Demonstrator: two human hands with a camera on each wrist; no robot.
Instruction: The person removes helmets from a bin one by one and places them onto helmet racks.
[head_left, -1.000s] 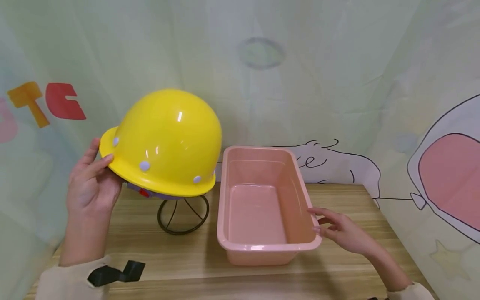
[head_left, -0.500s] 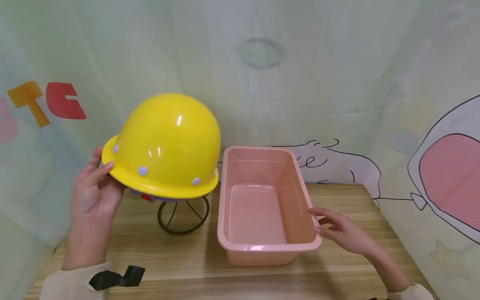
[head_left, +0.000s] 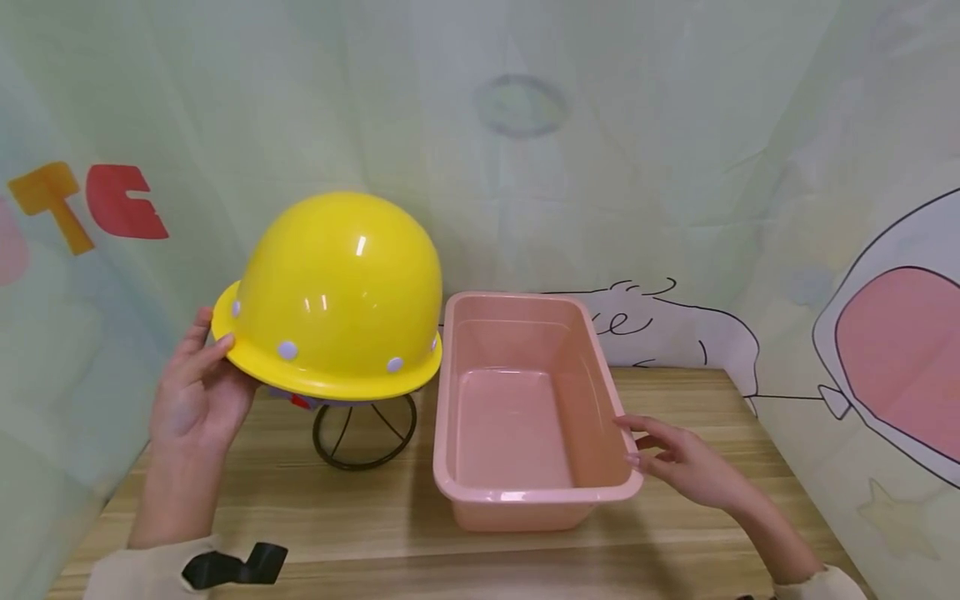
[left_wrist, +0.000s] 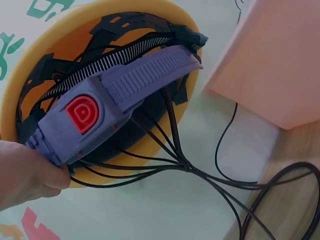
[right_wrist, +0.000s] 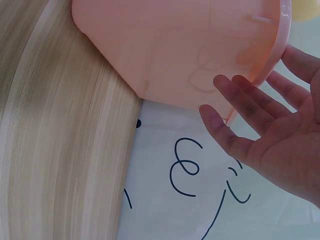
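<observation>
A yellow hard hat [head_left: 337,292] is held over a black wire stand [head_left: 363,433], dome up. My left hand [head_left: 202,392] grips its brim at the left, thumb on top and fingers beneath. The left wrist view shows the grey headband adjuster [left_wrist: 120,90] with its red knob [left_wrist: 83,114] under the shell. The stand's wires [left_wrist: 185,162] rise into the hat; whether they bear it cannot be told. My right hand [head_left: 686,462] holds the right rim of a pink plastic basin [head_left: 517,496] between thumb and index finger, the other fingers spread along its outer wall.
The wood-grain table [head_left: 337,542] carries the stand and basin side by side, with the hat's edge close to the basin's left rim. A printed cloth curtain [head_left: 637,167] hangs close behind and on both sides.
My left hand has lowered the hard hat a little and shifted it slightly right, and its tilt has lessened. The right hand and the basin have stayed put.
</observation>
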